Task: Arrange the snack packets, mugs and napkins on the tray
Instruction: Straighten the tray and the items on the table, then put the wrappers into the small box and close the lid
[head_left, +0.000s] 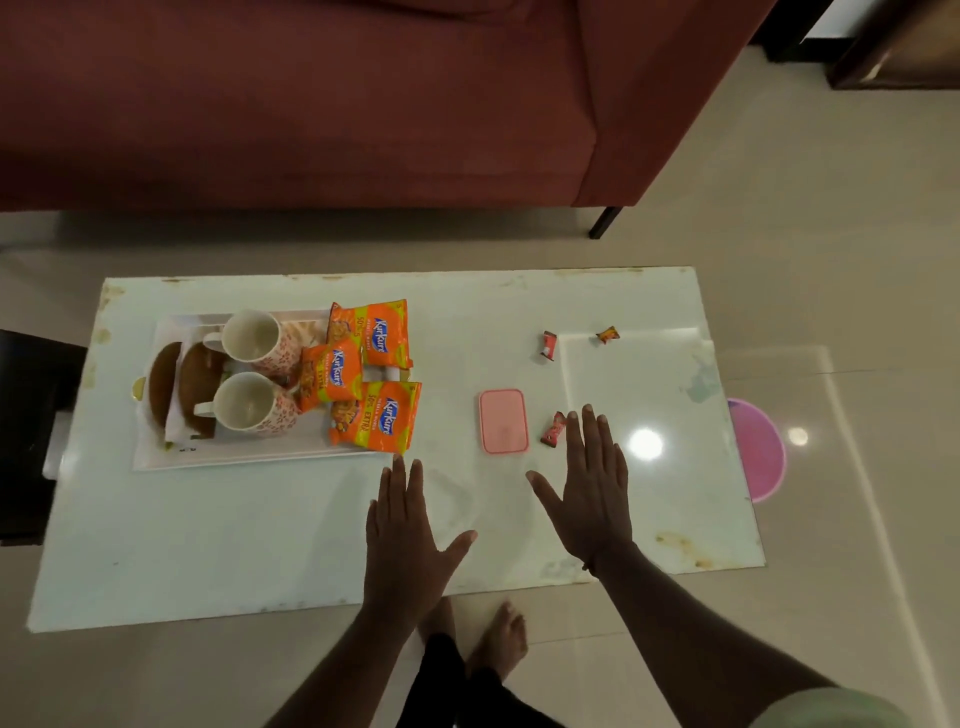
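A white rectangular tray (249, 460) lies on the left half of the white table. On it stand two floral mugs, one behind (260, 338) and one in front (249, 402), with folded brown-and-white napkins (179, 384) to their left. Three orange snack packets lie at the tray's right end: a far one (376, 330), a middle one (332, 376) and a near one (376, 415). My left hand (405, 530) hovers flat and empty just below the tray's right corner. My right hand (592, 488) is spread flat, empty, beside a small red candy (551, 430).
A pink lidded box (503, 421) lies mid-table. Two more small candies, a red one (548, 345) and an orange one (608, 335), sit at the far right. A maroon sofa (311, 104) stands behind the table. A pink round object (758, 452) is on the floor, right.
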